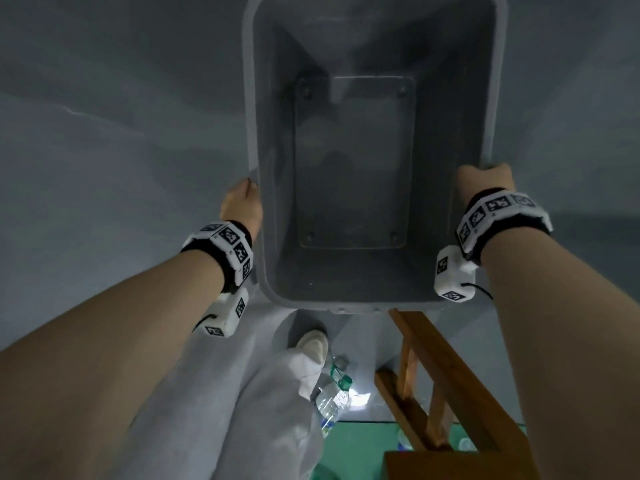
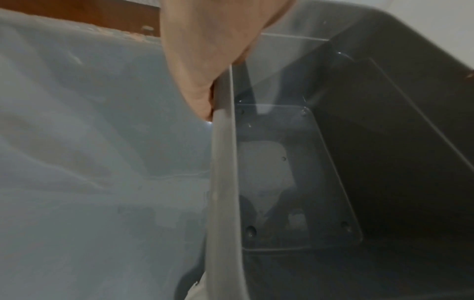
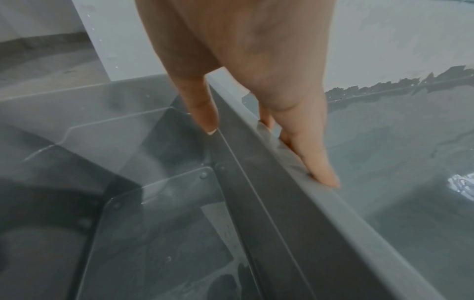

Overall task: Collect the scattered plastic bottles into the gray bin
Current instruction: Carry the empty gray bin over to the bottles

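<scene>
I hold the empty gray bin (image 1: 257,98) in front of me by its two long rims. My left hand (image 1: 242,202) grips the left rim (image 2: 223,162), with its fingers hidden under the lip. My right hand (image 1: 485,181) pinches the right rim (image 3: 295,182), thumb (image 3: 202,109) against the inner wall and fingers (image 3: 315,154) under the outer lip. A clear plastic bottle with a green cap (image 1: 332,398) lies on the floor by my foot, below the bin's near end. A second bottle (image 1: 337,365) lies just behind it.
A wooden frame (image 1: 450,375) slants across the floor at lower right, under the bin's near right corner. My white shoe (image 1: 313,344) and grey trouser legs (image 1: 242,410) fill the bottom middle. A green floor strip (image 1: 356,448) runs along the bottom; grey floor surrounds the bin.
</scene>
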A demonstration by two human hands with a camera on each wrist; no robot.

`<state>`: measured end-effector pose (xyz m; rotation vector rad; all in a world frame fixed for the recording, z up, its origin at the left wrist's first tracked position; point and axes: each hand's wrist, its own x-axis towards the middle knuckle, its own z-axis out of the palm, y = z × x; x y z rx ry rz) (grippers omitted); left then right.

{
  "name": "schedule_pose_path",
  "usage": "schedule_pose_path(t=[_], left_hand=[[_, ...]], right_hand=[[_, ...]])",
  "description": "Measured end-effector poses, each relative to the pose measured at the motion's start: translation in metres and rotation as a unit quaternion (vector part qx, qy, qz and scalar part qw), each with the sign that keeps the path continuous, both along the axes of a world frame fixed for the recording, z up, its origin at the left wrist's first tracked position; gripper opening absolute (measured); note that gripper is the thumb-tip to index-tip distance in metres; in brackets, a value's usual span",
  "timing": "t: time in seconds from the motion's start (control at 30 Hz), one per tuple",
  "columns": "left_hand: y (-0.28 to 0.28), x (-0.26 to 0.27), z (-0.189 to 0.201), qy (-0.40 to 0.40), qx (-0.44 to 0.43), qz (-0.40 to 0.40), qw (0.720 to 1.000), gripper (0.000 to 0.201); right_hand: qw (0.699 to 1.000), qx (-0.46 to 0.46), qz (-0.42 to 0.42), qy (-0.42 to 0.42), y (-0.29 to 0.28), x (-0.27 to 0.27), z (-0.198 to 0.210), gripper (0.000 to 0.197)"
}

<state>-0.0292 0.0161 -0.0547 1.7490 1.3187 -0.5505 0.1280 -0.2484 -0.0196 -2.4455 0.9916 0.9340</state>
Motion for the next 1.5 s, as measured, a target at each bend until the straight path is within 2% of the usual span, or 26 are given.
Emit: schedule_pose_path(t=[0.17,0.33,0.43,0.63,0.8,0.93,1.03,1.13,1.43,1.5], left_hand=[[0.019,-0.032,0.047,0.055,0.051,-0.028,0.997,0.030],[0.038,-0.077,0.110,0.060,0.097,-0.081,0.990,0.019],[0.051,-0.107,0.151,0.052,0.120,-0.090,0.987,0.020],[0.079,-0.174,0.240,0.031,0.168,-0.103,0.980,0.025],[0.095,-0.228,0.302,0.023,0.188,-0.098,0.977,0.028],[0.108,-0.269,0.329,0.022,0.183,-0.072,0.980,0.027],[0.121,-0.300,0.340,0.025,0.180,-0.082,0.980,0.026],[0.141,-0.330,0.345,0.032,0.176,-0.094,0.979,0.026],[0.209,-0.400,0.375,0.015,0.196,-0.260,0.945,0.028],[0.213,-0.413,0.381,0.013,0.202,-0.271,0.941,0.028]], right_hand=[[0.998,0.051,-0.012,0.029,0.014,-0.038,0.054,0.057],[0.993,0.066,-0.063,0.069,0.018,-0.083,0.116,0.043],[0.991,0.073,-0.074,0.086,0.022,-0.123,0.155,0.047],[0.989,0.090,-0.104,0.052,0.044,-0.210,0.238,0.050],[0.990,0.117,-0.079,0.024,0.063,-0.266,0.287,0.046],[0.991,0.120,-0.044,0.043,0.077,-0.303,0.313,0.054],[0.991,0.114,-0.033,0.061,0.088,-0.335,0.326,0.065],[0.991,0.116,-0.031,0.052,0.105,-0.367,0.332,0.066],[0.978,0.156,-0.135,0.020,0.111,-0.501,0.316,0.072],[0.974,0.159,-0.163,0.021,0.121,-0.533,0.333,0.072]])
